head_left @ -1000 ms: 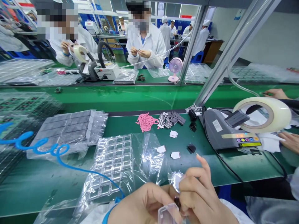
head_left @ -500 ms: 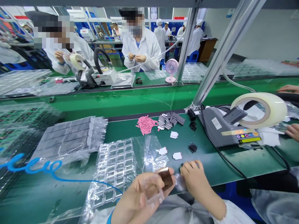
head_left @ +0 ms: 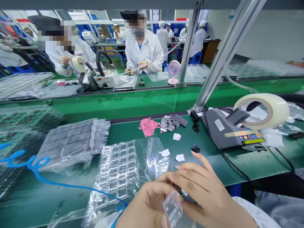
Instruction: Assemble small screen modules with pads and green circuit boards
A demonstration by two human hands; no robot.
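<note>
My left hand [head_left: 148,202], a blue band at its wrist, is closed on a small clear plastic piece [head_left: 173,207] with raised edges. Over its fingertips reaches my right hand [head_left: 204,186], its fingers and thumb bent around a small dark shiny piece [head_left: 186,193]. Most of that piece is hidden by the fingers. The two hands touch above the front edge of the bench. Just beyond them lie two white cards [head_left: 180,157] and a black piece [head_left: 196,148].
A clear compartment tray [head_left: 118,167] lies left of my hands, near a coiled blue cord [head_left: 71,186]. Behind are pink strips [head_left: 149,126] and grey striped pieces [head_left: 175,122]. A tape dispenser [head_left: 220,126] stands right; co-workers [head_left: 144,47] sit opposite.
My right hand has risen from the bench and moved left onto the dark piece at my left fingertips. The clear piece has turned and shifted right.
</note>
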